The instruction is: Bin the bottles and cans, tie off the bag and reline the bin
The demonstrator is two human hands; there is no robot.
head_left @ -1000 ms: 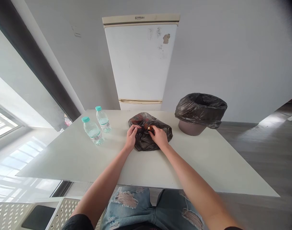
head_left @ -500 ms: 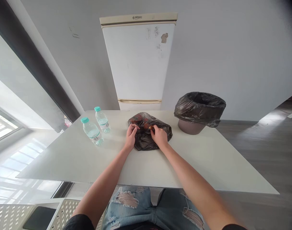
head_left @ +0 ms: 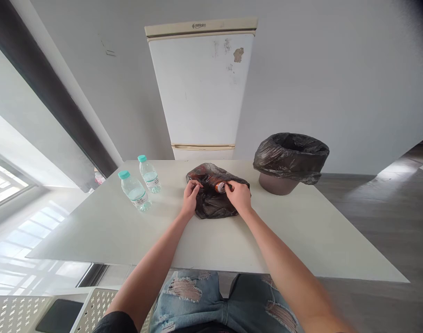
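Note:
A black plastic bag (head_left: 214, 206) lies on the white table in front of me, its mouth spread and reddish things showing through or inside it. My left hand (head_left: 190, 194) is closed in a pinch on the bag's left rim. My right hand (head_left: 239, 194) grips an orange-red can (head_left: 220, 187) at the bag's opening. The can's silvery round end faces me, while the rest of it lies in the dark of the bag. What else is inside the bag is hidden.
Two clear bottles with teal caps, a nearer one (head_left: 134, 190) and a farther one (head_left: 149, 174), stand at the table's left. A brown bin (head_left: 277, 183) lined with a black bag (head_left: 290, 157) stands at the right. Behind the table (head_left: 103, 236) is a white fridge (head_left: 202, 88).
My right hand has moved a little to the right, pulling the can toward the bag's mouth, so its silvery end now shows. My left hand has stayed at the bag's rim.

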